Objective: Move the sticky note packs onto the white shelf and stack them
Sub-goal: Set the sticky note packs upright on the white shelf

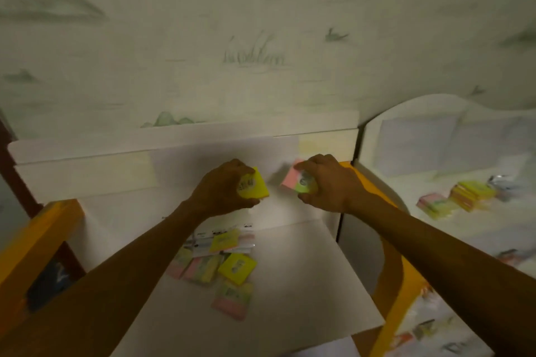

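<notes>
yellow pack (256, 187), pink-green pack (297, 182), white shelf (290, 284), orange frame (37, 240)

Dim room, pale wallpaper (203, 23) with green landscape sketches, yellow wooden frame (37, 238).

It's dim where I'm working, everything tinted yellow-green. The whole view is soft and smeared, worst toward the right edge, and straight lines bow outward near the corners.

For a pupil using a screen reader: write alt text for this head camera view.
A person's left hand grips a square yellow sticky note pack and the right hand a pink-and-green pack, above a white shelf where more loose packs lie.
</notes>
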A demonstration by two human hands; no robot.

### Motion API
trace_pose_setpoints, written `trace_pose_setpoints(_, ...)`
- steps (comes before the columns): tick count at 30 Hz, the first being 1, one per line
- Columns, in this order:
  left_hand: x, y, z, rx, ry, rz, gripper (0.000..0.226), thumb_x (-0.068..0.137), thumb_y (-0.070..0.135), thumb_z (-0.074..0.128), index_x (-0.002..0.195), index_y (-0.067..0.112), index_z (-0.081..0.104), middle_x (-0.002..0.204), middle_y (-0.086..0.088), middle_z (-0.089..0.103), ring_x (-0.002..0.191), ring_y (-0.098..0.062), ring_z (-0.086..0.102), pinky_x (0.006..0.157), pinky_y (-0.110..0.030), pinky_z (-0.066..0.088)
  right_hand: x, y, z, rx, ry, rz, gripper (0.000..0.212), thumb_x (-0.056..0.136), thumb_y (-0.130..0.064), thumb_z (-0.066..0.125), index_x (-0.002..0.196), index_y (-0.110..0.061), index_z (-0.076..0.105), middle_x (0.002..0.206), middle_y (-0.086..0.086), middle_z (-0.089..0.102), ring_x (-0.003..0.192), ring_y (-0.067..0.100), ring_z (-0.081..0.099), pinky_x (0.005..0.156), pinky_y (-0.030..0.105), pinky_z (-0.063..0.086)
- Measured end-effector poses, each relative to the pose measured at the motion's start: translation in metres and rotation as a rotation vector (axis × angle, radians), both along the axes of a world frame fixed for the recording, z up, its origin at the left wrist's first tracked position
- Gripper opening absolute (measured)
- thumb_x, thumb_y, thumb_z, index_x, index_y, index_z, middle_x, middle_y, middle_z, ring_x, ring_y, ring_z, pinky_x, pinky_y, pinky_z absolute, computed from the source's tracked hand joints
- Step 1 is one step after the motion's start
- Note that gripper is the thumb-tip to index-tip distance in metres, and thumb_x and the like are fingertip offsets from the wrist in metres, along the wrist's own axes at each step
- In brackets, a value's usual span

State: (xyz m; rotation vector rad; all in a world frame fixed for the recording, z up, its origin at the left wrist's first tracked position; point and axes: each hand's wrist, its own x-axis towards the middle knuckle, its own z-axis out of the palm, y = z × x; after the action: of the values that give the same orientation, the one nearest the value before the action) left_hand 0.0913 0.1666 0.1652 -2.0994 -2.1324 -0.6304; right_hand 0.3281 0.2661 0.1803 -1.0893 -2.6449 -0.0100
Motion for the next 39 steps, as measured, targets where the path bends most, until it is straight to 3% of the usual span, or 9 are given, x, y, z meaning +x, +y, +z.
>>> trace_pose_setpoints(7, 0.109, 0.048, 0.019, 0.034, 0.010, -0.065, 0.071, 0.064, 0.050, 0.082, 0.125, 0.023, 0.058, 0.124, 0.003, 0.054, 0.111, -0.019, 0.056, 0.090, -0.031, 0.046, 0.121, 0.023, 0.014, 0.039, 0.055, -0.086, 0.070, 0.080, -0.052, 0.067, 0.141, -0.031, 0.039, 0.136, -0.001, 0.046, 0.125, 0.020, 0.040, 0.089, 0.038, 0.044)
trace_pose_setpoints(11, 0.188, 0.082, 0.020, 0.054, -0.009, -0.100, 0.070, 0.062, 0.049, 0.083, 0.122, 0.020, 0.059, 0.117, 0.000, 0.058, 0.105, -0.021, 0.058, 0.084, -0.035, 0.049, 0.204, 0.041, 0.019, 0.032, 0.033, -0.117, 0.070, 0.081, -0.053, 0.067, 0.141, -0.031, 0.039, 0.138, -0.001, 0.044, 0.127, 0.021, 0.039, 0.091, 0.038, 0.043)
trace_pose_setpoints(16, 0.278, 0.126, 0.017, 0.026, -0.015, -0.074, 0.072, 0.061, 0.054, 0.082, 0.123, 0.027, 0.057, 0.123, 0.004, 0.056, 0.113, -0.017, 0.055, 0.086, -0.027, 0.041, 0.300, 0.071, 0.024, 0.037, 0.028, -0.160, 0.066, 0.081, -0.049, 0.066, 0.139, -0.034, 0.039, 0.137, -0.003, 0.043, 0.129, 0.019, 0.036, 0.090, 0.038, 0.042)
trace_pose_setpoints(22, 0.370, 0.174, 0.016, 0.011, -0.008, -0.101, 0.070, 0.065, 0.051, 0.080, 0.124, 0.025, 0.055, 0.124, 0.003, 0.054, 0.114, -0.019, 0.054, 0.084, -0.028, 0.041, 0.400, 0.108, 0.026, 0.025, 0.009, -0.213, 0.066, 0.080, -0.050, 0.067, 0.139, -0.033, 0.041, 0.136, -0.001, 0.045, 0.127, 0.021, 0.038, 0.090, 0.040, 0.044)
trace_pose_setpoints(35, 0.480, 0.318, -0.022, -0.058, -0.046, -0.153, 0.069, 0.067, 0.049, 0.080, 0.126, 0.023, 0.056, 0.125, 0.001, 0.055, 0.117, -0.021, 0.053, 0.091, -0.030, 0.042, 0.526, 0.229, -0.008, -0.033, -0.014, -0.329, 0.065, 0.079, -0.047, 0.068, 0.137, -0.035, 0.042, 0.134, -0.003, 0.047, 0.126, 0.020, 0.039, 0.088, 0.039, 0.043)
trace_pose_setpoints(39, 0.503, 0.369, -0.043, -0.090, -0.095, -0.159, 0.086, 0.052, 0.070, 0.064, 0.125, 0.024, 0.058, 0.125, 0.004, 0.056, 0.117, -0.018, 0.053, 0.090, -0.025, 0.039, 0.549, 0.291, -0.015, -0.054, -0.036, -0.325, 0.065, 0.078, -0.046, 0.070, 0.136, -0.034, 0.043, 0.135, -0.003, 0.047, 0.128, 0.020, 0.038, 0.092, 0.040, 0.045)
